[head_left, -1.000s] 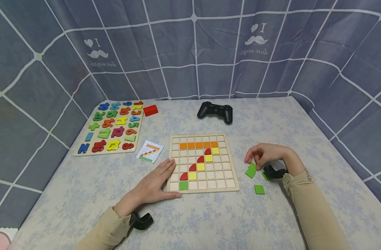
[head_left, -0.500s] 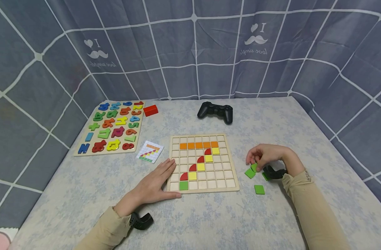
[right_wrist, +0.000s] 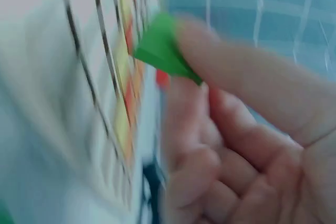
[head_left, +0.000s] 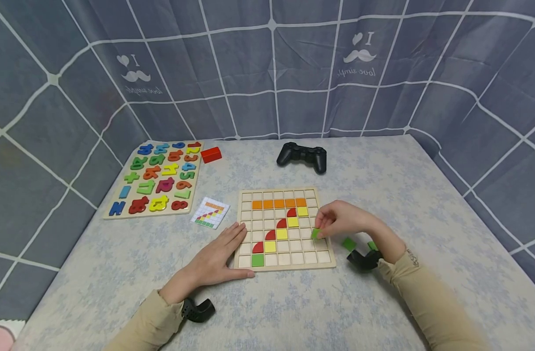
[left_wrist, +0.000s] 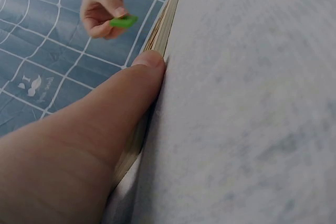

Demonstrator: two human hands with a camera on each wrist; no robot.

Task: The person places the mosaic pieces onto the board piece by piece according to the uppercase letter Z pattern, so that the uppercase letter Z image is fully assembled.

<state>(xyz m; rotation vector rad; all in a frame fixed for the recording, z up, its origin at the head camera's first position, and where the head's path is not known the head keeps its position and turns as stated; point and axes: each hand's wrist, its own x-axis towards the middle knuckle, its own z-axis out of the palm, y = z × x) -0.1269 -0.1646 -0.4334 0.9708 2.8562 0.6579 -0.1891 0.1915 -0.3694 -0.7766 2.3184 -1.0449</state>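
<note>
A wooden grid board (head_left: 308,243) lies mid-table, with orange, yellow and red pieces and one green square (head_left: 258,260) set in its cells. My right hand (head_left: 343,218) pinches a green square tile (right_wrist: 160,45) between thumb and fingers, above the board's right side. Along the board's left edge my left hand (head_left: 216,258) rests with fingers straight, the thumb (left_wrist: 149,61) lying at the near edge. Loose green tiles (head_left: 348,243) lie right of the board, partly hidden by the right wrist's black band. A small pattern card (head_left: 210,213) sits left of the board.
At the back left is a number puzzle board (head_left: 153,180) with colourful pieces. Beside it stands a red block (head_left: 211,155). A black game controller (head_left: 302,157) lies behind the grid board. A checked curtain (head_left: 232,73) surrounds the table.
My right hand has lifted one green tile from the loose ones and moved left with it over the board. The left hand has stayed in place.
</note>
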